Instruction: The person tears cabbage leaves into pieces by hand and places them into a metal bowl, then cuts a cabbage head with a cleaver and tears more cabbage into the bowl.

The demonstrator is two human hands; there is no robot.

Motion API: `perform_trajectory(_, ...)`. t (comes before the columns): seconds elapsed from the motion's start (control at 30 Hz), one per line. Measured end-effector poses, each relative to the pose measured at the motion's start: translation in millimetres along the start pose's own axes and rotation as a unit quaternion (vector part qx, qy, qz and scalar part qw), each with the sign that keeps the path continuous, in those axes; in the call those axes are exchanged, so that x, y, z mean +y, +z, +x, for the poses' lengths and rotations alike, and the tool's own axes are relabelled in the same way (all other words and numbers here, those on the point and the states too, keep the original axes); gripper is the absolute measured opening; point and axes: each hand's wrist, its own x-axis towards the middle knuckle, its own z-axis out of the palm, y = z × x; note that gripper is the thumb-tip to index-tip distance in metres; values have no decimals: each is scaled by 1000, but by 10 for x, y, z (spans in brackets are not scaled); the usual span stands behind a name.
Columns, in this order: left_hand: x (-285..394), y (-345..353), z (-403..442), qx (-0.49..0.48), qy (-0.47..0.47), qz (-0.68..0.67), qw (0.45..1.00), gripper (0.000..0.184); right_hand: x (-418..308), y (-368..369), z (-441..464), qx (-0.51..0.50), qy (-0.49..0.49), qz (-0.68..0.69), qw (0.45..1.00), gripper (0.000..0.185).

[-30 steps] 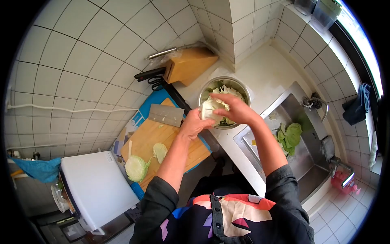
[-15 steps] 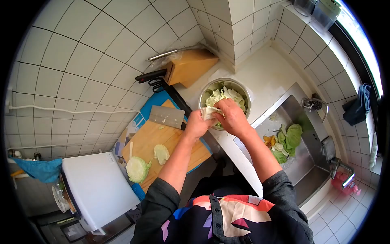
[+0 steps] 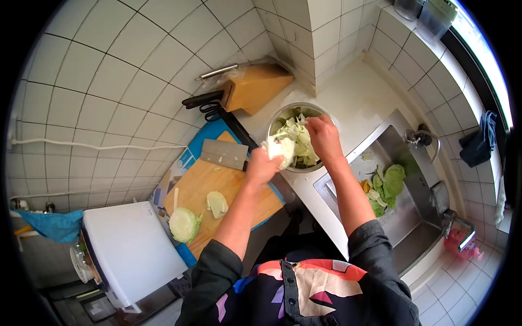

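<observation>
A piece of pale cabbage is in my left hand, its fingers closed around it at the near left rim of a steel bowl. Torn cabbage leaves fill much of the bowl. Over the bowl's right side is my right hand, fingers drawn together; whatever they may pinch is hidden. To the left, a cut cabbage half and a smaller cabbage chunk lie on the wooden cutting board. A cleaver rests flat at the board's far end.
Behind the cleaver stands a wooden knife block, with black-handled scissors beside it. On the right, the steel sink holds green outer leaves and yellowish scraps. A white appliance is at the lower left.
My hands have moved apart. The left went slightly down and left with the cabbage piece; the right moved right and up to the bowl's far right side.
</observation>
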Motion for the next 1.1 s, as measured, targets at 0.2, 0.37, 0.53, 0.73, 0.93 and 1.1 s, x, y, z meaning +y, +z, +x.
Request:
perform_trajectory(0.2, 131, -231, 19, 11, 4, -24, 1000, 33, -12, -148, -61, -137, -9, -179, 974, 42)
perform_trajectory(0.37, 190, -240, 2, -10, 11, -49, 999, 34, -164, -316, -194, -133, -31, -115, 984, 11)
perform_trajectory(0.53, 132, -152, 37, 3, 29, -64, 997, 23, -215, -337, -405, -146, -26, -56, 987, 10)
perform_trajectory(0.73, 282, 190, -17, 74, 198, 346, 914, 29, -373, -218, -218, -107, 142, 235, 956, 26)
perform_trajectory(0.93, 152, 340, 152, 86, 248, 396, 880, 44, -257, -14, -255, -111, 241, 377, 887, 28)
perform_trajectory(1.1, 68, 299, 249, 36, 317, 304, 898, 62, 2, -17, -269, -101, 220, 419, 875, 37)
